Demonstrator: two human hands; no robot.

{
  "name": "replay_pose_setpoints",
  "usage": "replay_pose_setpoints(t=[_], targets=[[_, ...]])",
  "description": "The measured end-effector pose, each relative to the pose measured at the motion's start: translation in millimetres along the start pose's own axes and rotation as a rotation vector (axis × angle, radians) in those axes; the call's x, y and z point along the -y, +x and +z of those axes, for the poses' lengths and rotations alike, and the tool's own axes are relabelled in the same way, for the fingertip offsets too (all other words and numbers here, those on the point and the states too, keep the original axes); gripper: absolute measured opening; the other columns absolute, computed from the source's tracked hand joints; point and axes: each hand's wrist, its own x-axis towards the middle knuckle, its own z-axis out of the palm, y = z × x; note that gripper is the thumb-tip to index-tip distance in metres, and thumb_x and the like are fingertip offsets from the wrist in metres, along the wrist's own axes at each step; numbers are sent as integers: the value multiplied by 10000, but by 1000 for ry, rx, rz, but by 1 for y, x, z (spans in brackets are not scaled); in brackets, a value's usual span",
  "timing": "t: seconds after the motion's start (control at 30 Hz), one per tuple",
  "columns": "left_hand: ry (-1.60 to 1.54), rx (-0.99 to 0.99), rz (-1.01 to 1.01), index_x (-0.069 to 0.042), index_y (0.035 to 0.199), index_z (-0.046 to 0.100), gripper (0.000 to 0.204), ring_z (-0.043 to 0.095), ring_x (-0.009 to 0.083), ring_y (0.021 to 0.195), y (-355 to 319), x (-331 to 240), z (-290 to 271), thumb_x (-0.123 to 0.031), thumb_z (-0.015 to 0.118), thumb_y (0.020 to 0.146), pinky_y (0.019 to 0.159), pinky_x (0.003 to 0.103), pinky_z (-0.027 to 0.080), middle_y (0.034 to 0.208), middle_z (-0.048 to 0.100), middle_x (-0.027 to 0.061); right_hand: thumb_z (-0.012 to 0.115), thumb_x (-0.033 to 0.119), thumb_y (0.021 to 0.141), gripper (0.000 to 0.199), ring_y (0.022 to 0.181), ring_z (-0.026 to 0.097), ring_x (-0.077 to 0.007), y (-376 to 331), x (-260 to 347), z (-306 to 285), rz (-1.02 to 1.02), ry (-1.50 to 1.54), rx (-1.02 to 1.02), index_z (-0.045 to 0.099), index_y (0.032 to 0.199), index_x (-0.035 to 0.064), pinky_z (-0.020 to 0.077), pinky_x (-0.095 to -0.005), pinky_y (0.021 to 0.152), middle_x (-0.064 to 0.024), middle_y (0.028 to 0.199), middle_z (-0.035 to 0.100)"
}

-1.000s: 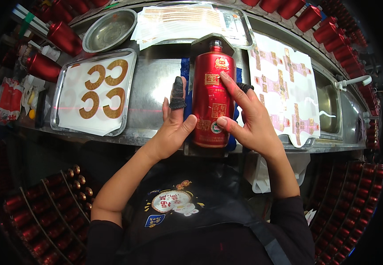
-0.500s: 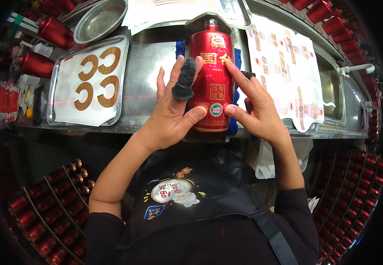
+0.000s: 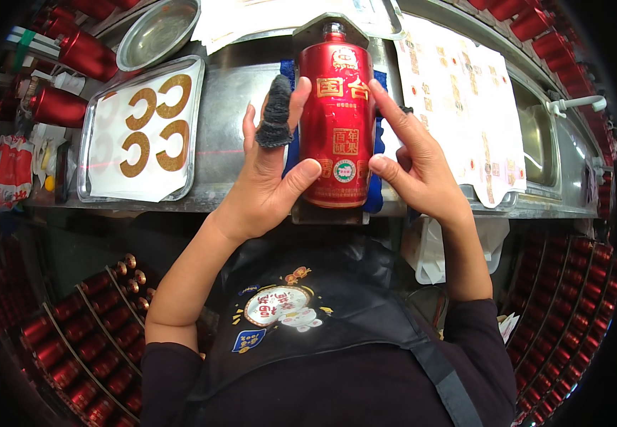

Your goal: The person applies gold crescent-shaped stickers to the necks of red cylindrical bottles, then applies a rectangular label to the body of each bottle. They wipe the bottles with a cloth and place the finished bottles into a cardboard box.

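Red bottle (image 3: 338,121) on the counter (image 3: 230,92).
I see my left hand (image 3: 269,178) and right hand (image 3: 411,160) spread, thumbs pressing its label.

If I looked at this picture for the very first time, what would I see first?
First you'd spot the big shiny red bottle lying in the middle of the metal bench, with the left hand and right hand pressing its sides. Next, the gold C-shaped stickers on the white tray to the left. Rows of more red bottles fill the lower left corner.
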Motion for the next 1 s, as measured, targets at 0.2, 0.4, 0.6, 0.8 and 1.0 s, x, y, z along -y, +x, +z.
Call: replay_pose_setpoints(t=[0.2, 0.4, 0.6, 0.8, 1.0], targets=[[193, 48, -1, -96, 1617, 226, 770, 71, 353, 1580, 1, -13, 2, -391, 584, 1003, 1188, 630, -66, 1684, 253, 121, 760, 432, 865, 785, 731, 453, -220, 12, 25, -1, -112, -291, -100, 459, 1556, 213, 437, -346, 690, -106, 912, 498], [267, 66, -13, -150, 1614, 237, 754, 57, 351, 1579, 4, -15, 1, -421, 579, 999, 1168, 688, -54, 1676, 275, 101, 722, 526, 864, 728, 727, 593, -367, 20, 35, 4, -3, -385, -56, 464, 1528, 377, 537, -435, 683, -212, 910, 508], [231, 56, -21, -144, 1614, 238, 760, 55, 353, 1577, 3, -17, 3, -423, 580, 996, 1166, 691, -56, 1680, 257, 109, 771, 465, 833, 775, 727, 449, -273, 24, 33, 2, -35, -306, -72, 480, 1537, 319, 440, -356, 696, -125, 806, 435], [273, 62, -10, -130, 1598, 281, 738, 47, 363, 1575, 4, -16, 2, -438, 571, 994, 1165, 694, -48, 1665, 279, 125, 775, 439, 839, 733, 723, 471, -271, 32, 38, -2, 2, -336, -99, 512, 1514, 320, 454, -354, 682, -131, 802, 458], [304, 50, -15, -145, 1587, 309, 717, 43, 369, 1573, 4, -16, 5, -449, 570, 993, 1149, 721, -37, 1649, 302, 130, 780, 436, 835, 727, 754, 518, -299, 40, 41, 0, -23, -400, -84, 517, 1506, 339, 481, -384, 695, -154, 811, 486]])
